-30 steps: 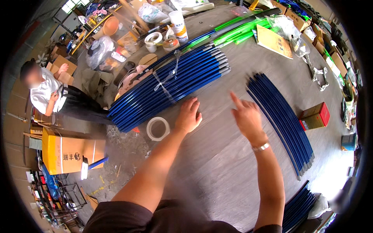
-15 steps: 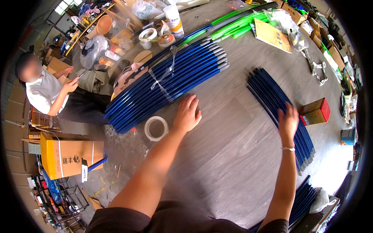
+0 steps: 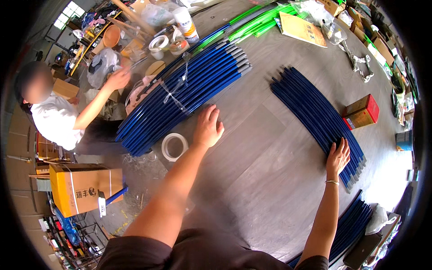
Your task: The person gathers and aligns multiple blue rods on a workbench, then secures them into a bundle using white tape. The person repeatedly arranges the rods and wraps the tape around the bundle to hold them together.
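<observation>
My left hand [image 3: 209,127] rests on the grey table with its fingers out and nothing held. It lies just right of a large bundle of blue rods [image 3: 153,112] with grey ends, tied with clear plastic strip. Below that bundle is a white tape roll [image 3: 174,147]. Over on the right, my right hand [image 3: 338,157] lies with spread fingers on a flat layer of thinner dark blue rods [image 3: 310,105], near their grey ends. Those rods lie side by side, loose as far as I can see.
A red and gold box [image 3: 361,111] stands right of the thin rods. More dark rods [image 3: 353,220] lie at the lower right. Green rods [image 3: 261,24], a spray can [image 3: 186,24] and a tan booklet [image 3: 302,29] are at the back. A co-worker [image 3: 56,110] stands at left.
My right hand has slid nearer along the thin rods towards their grey ends. My left hand stays by the tied bundle. The co-worker's arm has reached out towards the table.
</observation>
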Tool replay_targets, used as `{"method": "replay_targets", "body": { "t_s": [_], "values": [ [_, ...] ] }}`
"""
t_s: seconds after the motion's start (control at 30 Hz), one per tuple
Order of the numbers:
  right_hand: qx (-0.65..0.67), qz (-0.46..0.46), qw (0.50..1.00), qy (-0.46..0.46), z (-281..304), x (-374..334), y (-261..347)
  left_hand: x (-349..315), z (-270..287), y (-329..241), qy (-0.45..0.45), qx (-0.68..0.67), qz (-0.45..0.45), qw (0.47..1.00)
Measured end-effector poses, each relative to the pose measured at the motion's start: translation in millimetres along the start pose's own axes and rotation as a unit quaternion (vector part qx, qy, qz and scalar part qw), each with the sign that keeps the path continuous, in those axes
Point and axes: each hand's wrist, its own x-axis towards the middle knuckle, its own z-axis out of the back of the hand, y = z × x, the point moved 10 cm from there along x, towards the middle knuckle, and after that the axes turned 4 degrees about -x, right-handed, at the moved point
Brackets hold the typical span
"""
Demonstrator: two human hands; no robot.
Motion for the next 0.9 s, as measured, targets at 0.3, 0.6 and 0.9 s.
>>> {"method": "replay_targets", "body": {
  "t_s": [0.3,0.6,0.9],
  "values": [
    [0.000,0.000,1.000,0.020,13,-35,14,1,-1,0,-0.005,0.005,0.001,1.000],
    [0.003,0.003,0.999,0.037,37,-87,35,2,1,1,-0.011,0.007,-0.011,1.000],
    [0.019,-0.002,0.998,0.058,63,-133,55,3,0,0,-0.017,0.013,-0.030,0.999]
  ]
}}
